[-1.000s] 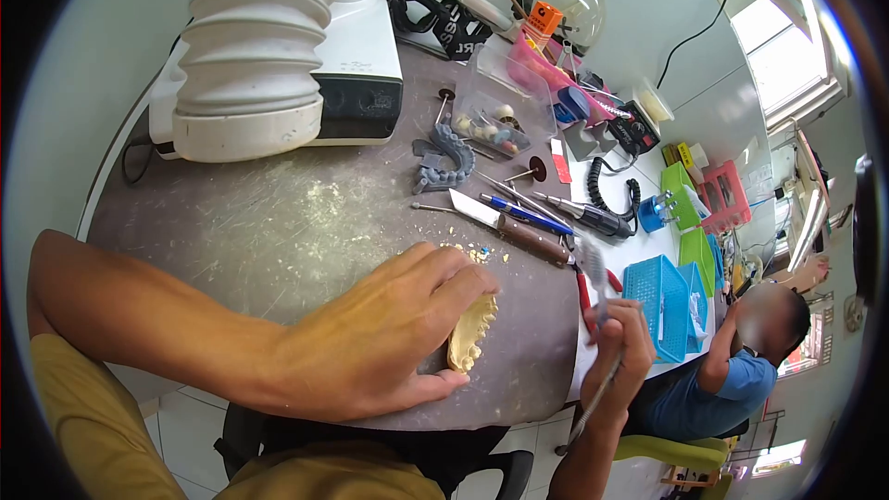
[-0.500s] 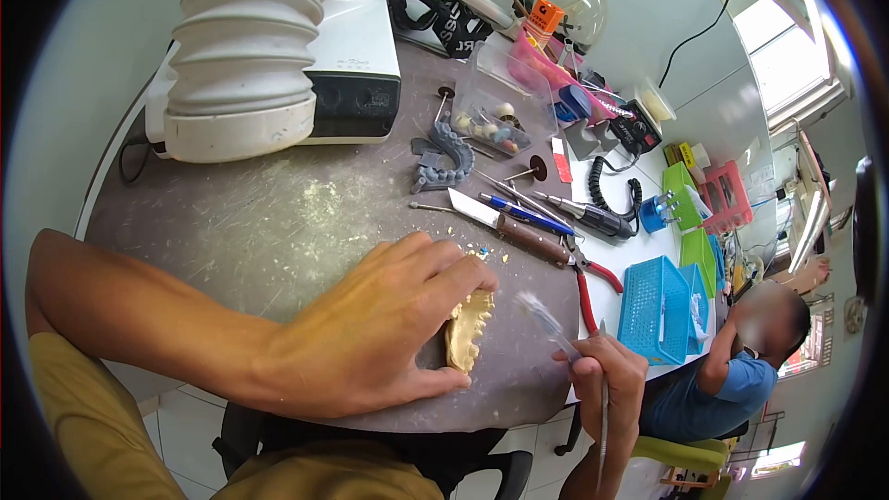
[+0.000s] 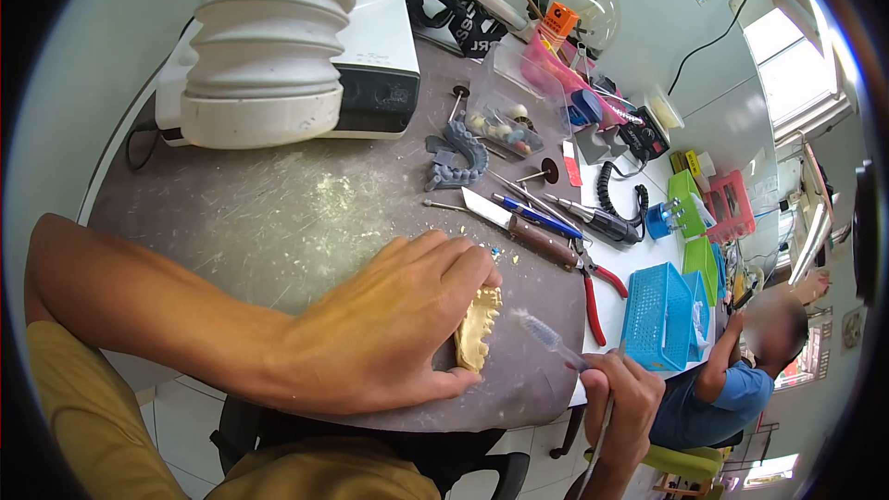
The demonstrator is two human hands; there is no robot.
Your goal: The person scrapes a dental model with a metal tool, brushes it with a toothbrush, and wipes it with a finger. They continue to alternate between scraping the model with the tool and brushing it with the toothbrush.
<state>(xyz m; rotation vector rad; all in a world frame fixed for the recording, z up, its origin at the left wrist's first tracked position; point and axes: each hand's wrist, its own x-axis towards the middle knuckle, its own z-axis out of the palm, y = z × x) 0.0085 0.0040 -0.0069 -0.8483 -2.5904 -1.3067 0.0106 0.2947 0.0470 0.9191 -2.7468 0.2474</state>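
My left hand (image 3: 398,319) is closed around a cream-coloured plaster dental cast (image 3: 476,333), thumb at its near end and fingers at the far end. The cast rests on the bench, its row of teeth facing right. My right hand (image 3: 628,398) grips a clear-handled toothbrush (image 3: 546,338), its pale bristle head pointing toward the cast but apart from it. A thin metal tool (image 3: 602,440) is also held in the right hand, slanting down past the fingers. Small yellowish and blue crumbs lie beyond the left fingertips.
Beyond the hands lie a knife (image 3: 528,233), a blue pen (image 3: 535,215), red-handled pliers (image 3: 597,301) and a grey dental model (image 3: 460,162). A white hose (image 3: 264,56) hangs at upper left. Blue baskets (image 3: 656,315) stand at right; a person (image 3: 718,398) sits behind them.
The toothbrush has swung slightly, its head now lower and a little nearer the cast's level. My left hand still holds the cast. The whole view has shifted slightly.
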